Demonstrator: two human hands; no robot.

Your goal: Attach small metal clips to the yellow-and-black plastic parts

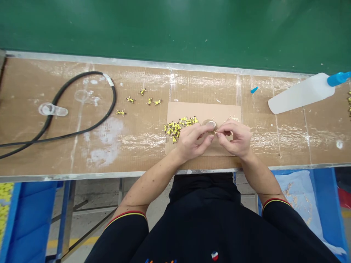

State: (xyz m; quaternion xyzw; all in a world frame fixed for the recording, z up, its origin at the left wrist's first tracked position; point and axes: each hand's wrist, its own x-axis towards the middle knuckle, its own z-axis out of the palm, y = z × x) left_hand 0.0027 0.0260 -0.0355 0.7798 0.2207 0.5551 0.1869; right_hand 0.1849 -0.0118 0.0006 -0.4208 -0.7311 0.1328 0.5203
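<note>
My left hand (195,141) is curled over a cardboard sheet (192,109), its index fingertip at a small round clear dish (207,122). Its thumb lies just below, and what sits between the fingertips is too small to make out. From the right, my right hand (236,138) comes close to it, thumb and index pinched on a tiny pale piece (216,133). Beside my left hand lies a pile of small yellow-and-black figures (173,128). Tiny pale pieces (232,118) are scattered just beyond my right hand.
Several loose yellow figures (149,100) lie further left. A black cable (113,98) loops there, near a clear plastic piece (55,110). At right lie a white bottle (301,93) and a blue cap (254,90). Blue bins (33,219) stand below the table edge.
</note>
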